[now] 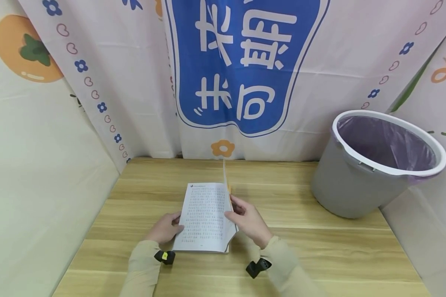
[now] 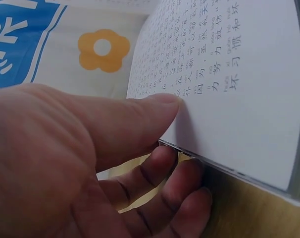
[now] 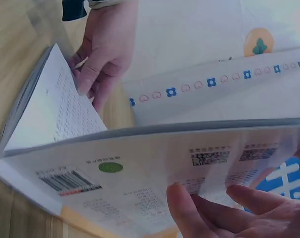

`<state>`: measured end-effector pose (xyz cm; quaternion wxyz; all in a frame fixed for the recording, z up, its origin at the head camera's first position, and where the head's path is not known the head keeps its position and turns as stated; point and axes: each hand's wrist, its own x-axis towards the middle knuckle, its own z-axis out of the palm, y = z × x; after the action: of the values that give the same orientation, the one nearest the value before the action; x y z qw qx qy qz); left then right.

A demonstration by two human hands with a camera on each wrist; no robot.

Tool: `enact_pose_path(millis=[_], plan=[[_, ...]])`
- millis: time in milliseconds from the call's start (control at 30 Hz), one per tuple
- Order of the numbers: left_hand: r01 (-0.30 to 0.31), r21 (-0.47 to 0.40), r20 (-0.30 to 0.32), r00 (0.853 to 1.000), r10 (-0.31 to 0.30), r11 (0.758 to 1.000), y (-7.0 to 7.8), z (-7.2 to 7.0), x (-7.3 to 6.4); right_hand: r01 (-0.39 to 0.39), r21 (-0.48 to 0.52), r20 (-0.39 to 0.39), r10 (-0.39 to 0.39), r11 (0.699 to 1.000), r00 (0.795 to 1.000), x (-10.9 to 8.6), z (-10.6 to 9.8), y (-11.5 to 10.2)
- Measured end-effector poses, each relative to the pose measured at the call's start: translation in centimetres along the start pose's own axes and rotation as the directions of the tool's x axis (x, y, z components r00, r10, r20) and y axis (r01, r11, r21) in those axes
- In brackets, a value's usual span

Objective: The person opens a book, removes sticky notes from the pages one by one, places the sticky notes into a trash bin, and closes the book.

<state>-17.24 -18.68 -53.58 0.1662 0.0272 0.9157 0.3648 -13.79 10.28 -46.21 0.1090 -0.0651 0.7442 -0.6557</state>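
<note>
An open book (image 1: 204, 214) with lines of printed text lies on the wooden table, its right-hand part raised nearly upright. At its left edge, my left hand (image 1: 164, 229) pinches the book, thumb (image 2: 157, 106) on the page and curled fingers underneath. My right hand (image 1: 252, 222) grips the raised part from the right. In the right wrist view, its fingertips (image 3: 179, 196) press the back cover (image 3: 135, 183), which bears a barcode and square codes. The right thumb is mostly out of sight there; the head view has it against the page side.
A grey bin (image 1: 351, 181) with a white rim and purple liner stands at the table's right rear. Printed white curtains (image 1: 141, 82) enclose the back and sides. The wooden table (image 1: 290, 255) extends around the book.
</note>
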Motion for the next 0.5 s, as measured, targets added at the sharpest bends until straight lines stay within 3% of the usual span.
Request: enact_pose_path(millis=[367,500], plan=[[-0.013,-0.033,0.004,1.000,0.013,0.999,-0.1,-0.2,-0.2,-0.020,-0.054,0.118,0.026,0.998,0.993,1.3,2.9,0.2],[-0.037,-0.066,0.002,0.999,0.037,0.997,-0.3,-0.6,-0.4,0.003,-0.195,0.173,0.031,0.981,0.984,1.5,3.7,0.8]])
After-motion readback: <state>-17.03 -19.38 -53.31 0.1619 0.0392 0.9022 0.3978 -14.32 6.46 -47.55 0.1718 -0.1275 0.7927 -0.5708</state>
